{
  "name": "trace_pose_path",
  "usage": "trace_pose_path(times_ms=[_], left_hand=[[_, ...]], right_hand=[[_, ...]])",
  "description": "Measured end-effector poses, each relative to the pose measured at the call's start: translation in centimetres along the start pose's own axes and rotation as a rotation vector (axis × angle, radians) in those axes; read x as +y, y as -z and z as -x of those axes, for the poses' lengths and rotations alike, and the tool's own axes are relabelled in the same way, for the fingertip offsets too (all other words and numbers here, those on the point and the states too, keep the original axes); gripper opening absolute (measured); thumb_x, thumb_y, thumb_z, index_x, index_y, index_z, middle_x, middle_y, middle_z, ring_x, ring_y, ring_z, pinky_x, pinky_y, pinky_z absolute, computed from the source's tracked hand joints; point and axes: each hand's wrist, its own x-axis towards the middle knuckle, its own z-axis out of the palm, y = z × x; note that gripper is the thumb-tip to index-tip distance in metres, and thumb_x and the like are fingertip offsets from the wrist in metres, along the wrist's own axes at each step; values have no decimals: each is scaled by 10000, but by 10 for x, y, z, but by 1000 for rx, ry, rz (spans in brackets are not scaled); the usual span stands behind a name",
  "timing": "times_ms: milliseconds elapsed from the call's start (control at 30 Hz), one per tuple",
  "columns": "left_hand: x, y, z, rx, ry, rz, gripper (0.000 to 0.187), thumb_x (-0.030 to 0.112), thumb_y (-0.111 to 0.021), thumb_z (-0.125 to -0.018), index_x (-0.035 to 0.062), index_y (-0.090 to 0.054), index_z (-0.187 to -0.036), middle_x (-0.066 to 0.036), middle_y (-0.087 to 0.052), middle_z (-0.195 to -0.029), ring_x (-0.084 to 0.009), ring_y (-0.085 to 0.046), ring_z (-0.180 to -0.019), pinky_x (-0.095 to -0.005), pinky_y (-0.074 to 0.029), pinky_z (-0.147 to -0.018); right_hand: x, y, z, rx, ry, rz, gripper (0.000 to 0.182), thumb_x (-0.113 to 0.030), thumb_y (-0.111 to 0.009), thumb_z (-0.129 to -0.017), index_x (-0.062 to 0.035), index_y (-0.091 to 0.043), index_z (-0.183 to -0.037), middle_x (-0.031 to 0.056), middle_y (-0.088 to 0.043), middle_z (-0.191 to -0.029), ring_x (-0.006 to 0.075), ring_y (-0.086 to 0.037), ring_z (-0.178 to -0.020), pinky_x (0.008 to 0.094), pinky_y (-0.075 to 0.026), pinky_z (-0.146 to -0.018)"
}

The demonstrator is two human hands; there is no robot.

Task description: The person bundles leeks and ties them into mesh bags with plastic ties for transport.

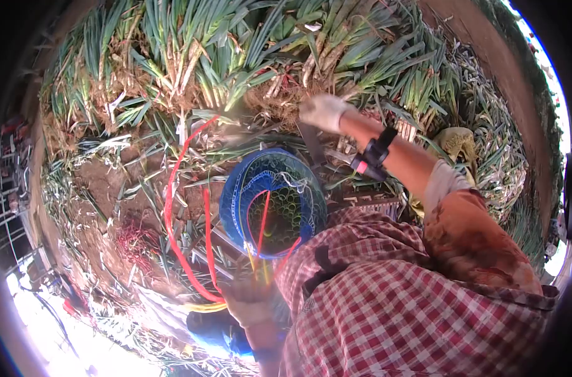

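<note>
My left hand (pixel 245 303), in a pale glove and blurred, is low in the middle. It is closed around long red strips (pixel 172 217) and yellow strips (pixel 205 307), which loop out to the left. My right hand (pixel 323 113), also gloved, reaches forward near the roots of the leeks (pixel 188 66). A dark flat knife blade (pixel 312 146) points down from its fist; the handle is hidden. Between my arms stands a round blue mesh-lined container (pixel 232 195), with red strips hanging across its opening.
Bundled leeks with earthy roots line the far side. Cut leaves litter the brown ground (pixel 104 179). A tangle of red ties (pixel 137 240) lies at left. A yellowish sack (pixel 457 146) sits at right beside a heap of leek trimmings (pixel 496 151).
</note>
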Motion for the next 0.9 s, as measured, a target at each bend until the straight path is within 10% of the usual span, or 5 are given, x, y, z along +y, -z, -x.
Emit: trace_pose_path(times_ms=[333, 500, 633, 700, 900], left_hand=[[1, 10, 10, -96, 63, -61, 531, 480, -336, -912, 163, -218, -503, 38, -150, -472, -96, -136, -402, -276, -177, -418], [6, 7, 10, -196, 88, -65, 532, 478, -336, -912, 156, -223, -504, 24, -168, -466, -107, -159, -385, -280, -193, -404], [11, 11, 8, -84, -41, 15, 525, 464, -357, -911, 152, -223, -510, 18, -195, -477, -100, -166, -382, -274, -191, -393], [16, -9, 12, -117, -107, -22, 522, 448, -362, -916, 147, -226, -512, 20, -205, -479, -98, -147, -389, -270, -166, -393], [16, -34, 57, -92, -313, -388, 553, 468, -339, -918, 135, -229, -491, 4, -223, -462, -113, -180, -388, -266, -180, -397]], right_hand=[[20, -181, -53, -230, -160, -214, 293, -172, -483, -745, -107, -647, -978, 154, -614, -988, 323, -579, -935, 369, -455, -781], [13, -208, -40, 191, -355, -847, 250, -179, -487, -724, -4, -619, -843, 204, -616, -855, 333, -607, -776, 382, -460, -708], [-5, -149, 26, -233, 129, -274, 229, -158, -464, -751, 5, -600, -838, 176, -615, -886, 323, -598, -751, 352, -479, -711], [-22, -144, 61, -201, -198, -1198, 182, -168, -500, -748, -3, -576, -744, 143, -595, -724, 260, -590, -671, 317, -470, -649], [-78, -112, 57, -190, 245, -84, 330, -248, -581, -741, -87, -562, -1028, 130, -574, -992, 277, -578, -907, 350, -460, -801]])
